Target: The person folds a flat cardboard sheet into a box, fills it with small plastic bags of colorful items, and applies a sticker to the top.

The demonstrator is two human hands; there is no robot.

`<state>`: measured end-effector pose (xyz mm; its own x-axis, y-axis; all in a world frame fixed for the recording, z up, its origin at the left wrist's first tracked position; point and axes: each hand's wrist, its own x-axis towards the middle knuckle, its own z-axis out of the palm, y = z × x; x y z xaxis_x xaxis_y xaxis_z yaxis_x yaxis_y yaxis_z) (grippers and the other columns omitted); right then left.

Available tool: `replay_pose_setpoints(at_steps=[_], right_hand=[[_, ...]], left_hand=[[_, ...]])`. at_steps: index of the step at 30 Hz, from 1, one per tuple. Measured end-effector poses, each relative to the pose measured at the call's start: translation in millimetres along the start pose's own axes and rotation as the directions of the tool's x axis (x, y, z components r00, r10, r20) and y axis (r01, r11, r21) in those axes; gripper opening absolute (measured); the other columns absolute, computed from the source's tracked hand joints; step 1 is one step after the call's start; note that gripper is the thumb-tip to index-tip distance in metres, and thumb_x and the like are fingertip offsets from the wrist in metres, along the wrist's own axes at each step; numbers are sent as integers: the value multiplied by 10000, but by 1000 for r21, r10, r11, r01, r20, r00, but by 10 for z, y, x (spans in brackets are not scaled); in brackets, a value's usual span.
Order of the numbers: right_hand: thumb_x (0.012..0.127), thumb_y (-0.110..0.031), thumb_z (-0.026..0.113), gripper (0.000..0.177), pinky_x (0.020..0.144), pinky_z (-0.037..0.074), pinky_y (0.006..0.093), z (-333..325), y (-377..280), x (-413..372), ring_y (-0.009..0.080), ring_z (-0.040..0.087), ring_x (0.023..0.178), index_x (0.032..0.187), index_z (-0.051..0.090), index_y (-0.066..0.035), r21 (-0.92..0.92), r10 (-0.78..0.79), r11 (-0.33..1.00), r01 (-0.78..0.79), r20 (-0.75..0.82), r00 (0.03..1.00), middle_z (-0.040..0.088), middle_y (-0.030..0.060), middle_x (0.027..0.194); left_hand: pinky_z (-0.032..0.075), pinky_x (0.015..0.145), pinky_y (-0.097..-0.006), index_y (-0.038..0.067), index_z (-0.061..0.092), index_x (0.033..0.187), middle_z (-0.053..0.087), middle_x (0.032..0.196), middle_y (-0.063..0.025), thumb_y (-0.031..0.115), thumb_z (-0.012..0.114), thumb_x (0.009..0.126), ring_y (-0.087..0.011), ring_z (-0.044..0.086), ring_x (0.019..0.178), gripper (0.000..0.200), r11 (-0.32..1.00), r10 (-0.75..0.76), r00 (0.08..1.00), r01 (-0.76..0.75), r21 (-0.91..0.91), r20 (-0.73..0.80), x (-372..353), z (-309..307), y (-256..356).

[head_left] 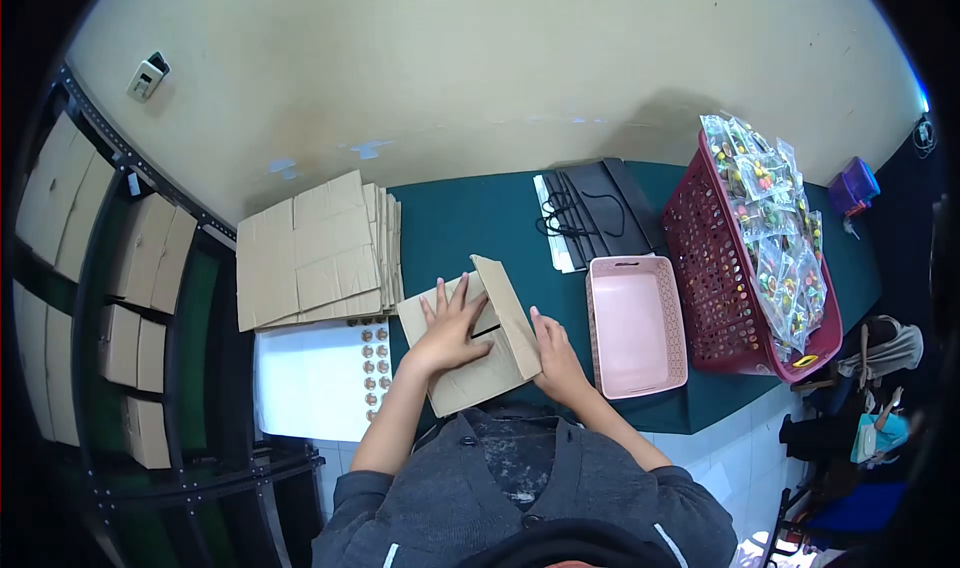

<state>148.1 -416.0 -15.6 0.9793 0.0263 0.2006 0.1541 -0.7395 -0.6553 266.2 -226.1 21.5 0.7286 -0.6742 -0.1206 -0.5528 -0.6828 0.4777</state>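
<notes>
A brown cardboard box (462,386) with its flaps partly folded lies tilted on the green-covered table in front of me. My left hand (448,336) presses on its top flaps, fingers spread, beside a dark slit between them. One long flap (508,318) stands raised along the box's right side. Against the outer face of that side rests my right hand (560,356), with its fingers stretched out along the cardboard. Part of the right hand's grip side is hidden by the flap.
Flattened cardboard boxes (315,253) are stacked at left, above a white sheet with round brown stickers (376,368). A pink basket (640,333) stands at right, near a maroon basket (710,278) heaped with plastic packets (775,228). Behind lies a black folder (625,203) with a cord. Shelves hold boxes (148,248).
</notes>
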Motion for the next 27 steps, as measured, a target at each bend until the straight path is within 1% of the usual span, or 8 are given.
replay_pose_setpoints(at_steps=[2,5,9,12,14,18,21,27], right_hand=[[761,-52,567,691,906,391,417,-20,-42,-19,388,463,1093,1388,279,-19,-34,-126,992,124,-41,991,471,220,1189],[870,-115,502,531,921,390,407,-31,-177,-128,393,502,1050,1360,328,-8,272,102,959,-85,-47,994,513,236,1161],[928,-225,462,499,922,396,387,89,58,-221,365,545,1011,1352,332,5,304,269,915,-266,33,963,539,252,1136],[945,-332,425,563,918,399,376,-73,-86,-139,313,556,1026,1375,285,5,362,219,920,-148,-163,962,539,230,1168],[952,-439,342,635,908,402,372,-199,-138,-7,258,551,1040,1399,225,-5,776,184,621,113,-285,941,551,196,1171],[945,-507,243,678,935,375,340,-350,59,281,241,527,1084,1410,179,-18,795,217,589,141,-324,921,541,199,1184],[961,-460,245,610,956,367,373,-277,208,540,243,484,1141,1405,227,-42,844,296,535,-23,-162,941,512,180,1239],[956,-459,281,584,1049,259,392,11,178,940,246,359,1276,1396,286,-74,871,234,486,-77,-44,971,413,135,1362]], left_hand=[[-98,984,-679,142,265,1413,29,1497,-188,410,707,604,-465,-93,1348,960,998,-39,999,39,-58,2,100,123,1],[-54,992,-688,193,285,1408,88,1487,-191,305,721,610,-472,-28,1350,916,997,-74,992,72,-31,-101,199,199,68],[7,979,-717,231,243,1423,93,1489,-182,199,732,610,-489,18,1343,949,993,-69,982,84,81,-178,258,302,111],[41,979,-721,249,216,1431,93,1491,-177,156,734,610,-483,31,1345,976,979,-84,986,109,171,-145,270,325,206],[64,974,-727,252,205,1434,100,1490,-176,127,735,614,-488,51,1342,985,966,-99,989,122,228,-109,292,323,228],[100,976,-720,231,231,1427,142,1481,-184,116,725,652,-481,137,1329,925,970,-73,985,106,219,-155,339,314,181],[119,1010,-679,213,258,1416,198,1465,-185,175,713,690,-456,187,1326,858,967,-17,987,57,249,-160,322,299,123],[123,1048,-622,154,310,1392,330,1411,-178,168,630,766,-421,277,1303,703,982,76,971,-33,187,-226,241,292,65]])
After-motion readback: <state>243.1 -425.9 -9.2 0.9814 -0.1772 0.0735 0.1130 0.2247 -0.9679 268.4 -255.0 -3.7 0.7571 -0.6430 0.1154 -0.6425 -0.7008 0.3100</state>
